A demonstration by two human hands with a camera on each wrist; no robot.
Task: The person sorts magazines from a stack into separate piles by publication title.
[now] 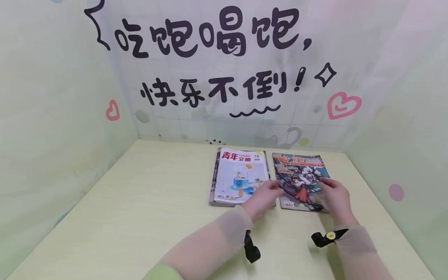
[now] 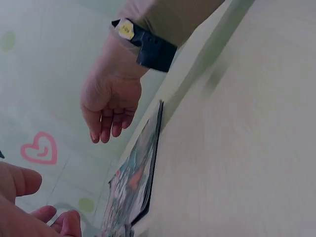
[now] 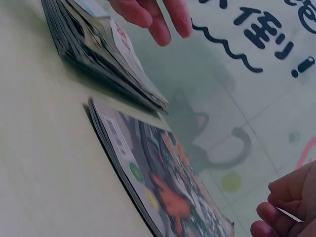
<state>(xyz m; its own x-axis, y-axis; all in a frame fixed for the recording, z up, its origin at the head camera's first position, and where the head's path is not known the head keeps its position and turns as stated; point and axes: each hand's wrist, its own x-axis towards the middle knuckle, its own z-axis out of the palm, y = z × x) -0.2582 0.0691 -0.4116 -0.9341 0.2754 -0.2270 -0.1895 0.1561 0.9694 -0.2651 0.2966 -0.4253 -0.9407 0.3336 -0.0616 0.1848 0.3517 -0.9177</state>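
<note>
An illustrated magazine (image 1: 303,190) with a red-clad figure on its cover lies flat on the right part of the table; its edge looks layered in the right wrist view. My left hand (image 1: 264,198) hovers by its left edge, fingers loosely bent and holding nothing. Over the right edge is my right hand (image 1: 337,200), its fingers relaxed and apart from the cover in the left wrist view. Just left of this magazine sits a thick stack of magazines (image 1: 241,179), topped by a white and blue cover with red lettering.
The pale wooden table (image 1: 140,194) runs back to a printed cloth wall (image 1: 196,124) with black lettering. More cloth walls (image 1: 402,163) enclose the sides. A black wrist camera (image 1: 252,249) is strapped to the left sleeve, another black camera (image 1: 318,239) to the right.
</note>
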